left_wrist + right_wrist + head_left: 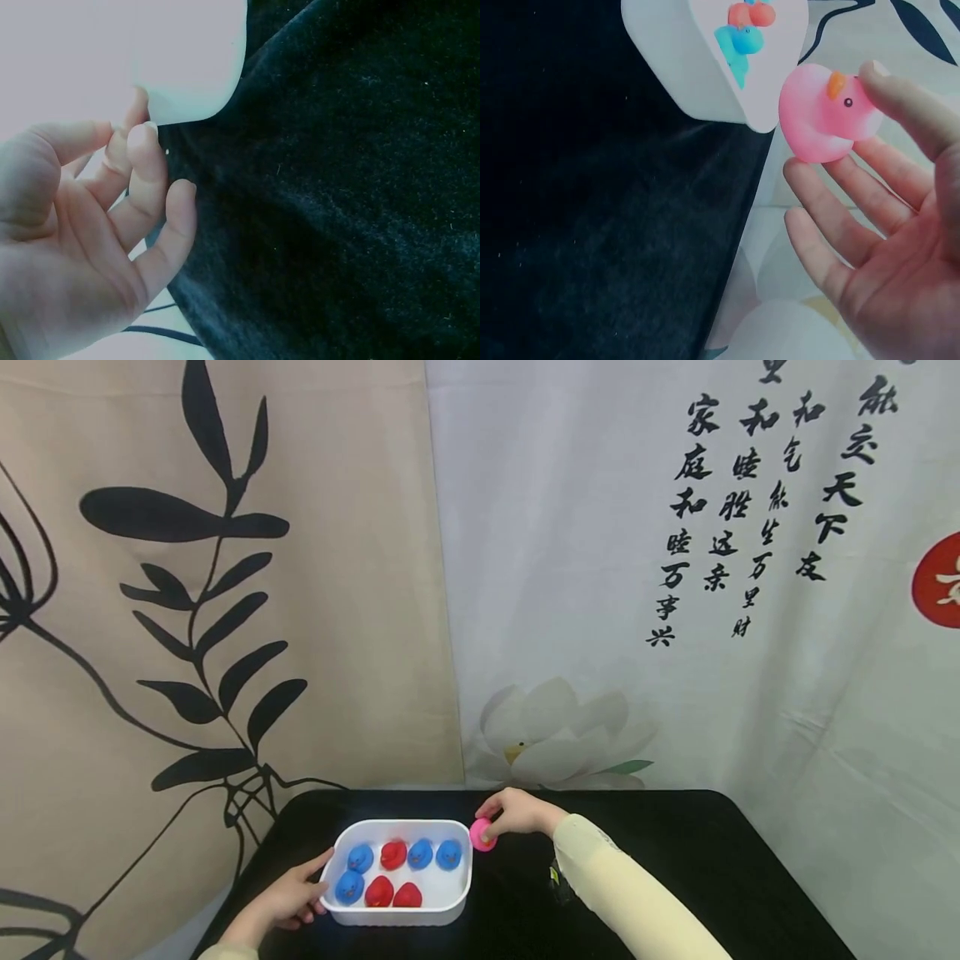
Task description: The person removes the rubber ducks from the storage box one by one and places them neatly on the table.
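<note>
My right hand [520,812] pinches a pink rubber duck [482,835] between thumb and fingers, just off the right end of a white tray [427,918]. In the right wrist view, the duck's orange beak and one eye show, with the thumb on its head and fingers under it. At the tray's left end, my left hand [285,896] holds the rim with thumb and index finger, its other fingers loosely bent. Inside the tray stand several blue rubber ducks [420,854], a red duck [393,854] in the back row and two red ducks [378,891] in front.
A black cloth covers the table [675,860]. A small dark object with yellow-green marks [556,883] lies partly hidden beside the right sleeve [637,893]. Behind the table hangs a printed curtain [360,610] with leaves, a lotus and writing.
</note>
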### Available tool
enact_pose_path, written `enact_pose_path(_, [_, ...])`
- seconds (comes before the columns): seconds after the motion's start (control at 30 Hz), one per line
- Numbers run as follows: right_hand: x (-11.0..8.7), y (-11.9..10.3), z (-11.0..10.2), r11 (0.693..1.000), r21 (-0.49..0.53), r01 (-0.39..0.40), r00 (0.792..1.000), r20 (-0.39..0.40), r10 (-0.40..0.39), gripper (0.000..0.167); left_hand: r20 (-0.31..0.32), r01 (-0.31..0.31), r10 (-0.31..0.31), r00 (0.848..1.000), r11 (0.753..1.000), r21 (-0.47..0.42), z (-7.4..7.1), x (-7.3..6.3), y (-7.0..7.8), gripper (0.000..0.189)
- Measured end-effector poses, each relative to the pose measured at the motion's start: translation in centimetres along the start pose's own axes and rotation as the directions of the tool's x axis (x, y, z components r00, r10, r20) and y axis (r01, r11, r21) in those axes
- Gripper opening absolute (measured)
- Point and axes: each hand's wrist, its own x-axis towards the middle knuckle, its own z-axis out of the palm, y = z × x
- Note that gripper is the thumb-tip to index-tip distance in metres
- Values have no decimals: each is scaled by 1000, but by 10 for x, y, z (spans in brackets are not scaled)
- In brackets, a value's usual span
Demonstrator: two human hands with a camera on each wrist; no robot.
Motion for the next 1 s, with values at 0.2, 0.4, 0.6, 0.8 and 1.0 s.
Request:
enact_pose_path(0.2, [-8,6,-14,1000,-14,2,1000,-28,-2,39,-34,-12,13,999,999,37,0,-1,9,57])
enact_pose_path(0.4, [-13,16,-17,1000,8,-15,999,-40,16,39,-27,-29,30,999,999,37,0,-1,6,58])
enact_pose_path(0.6, [-19,27,-14,999,41,-19,999,-41,20,37,-10,-28,28,1000,1000,15,2,-1,-1,59])
enact_pose_path(0.8, [-25,37,-10,998,55,-38,997,-59,41,37,-31,-23,24,999,999,34,3,-1,-1,60])
enact_pose_path(1.0, [-31,48,-3,996,89,-29,996,-85,36,38,-25,-43,43,999,999,25,2,0,0,59])
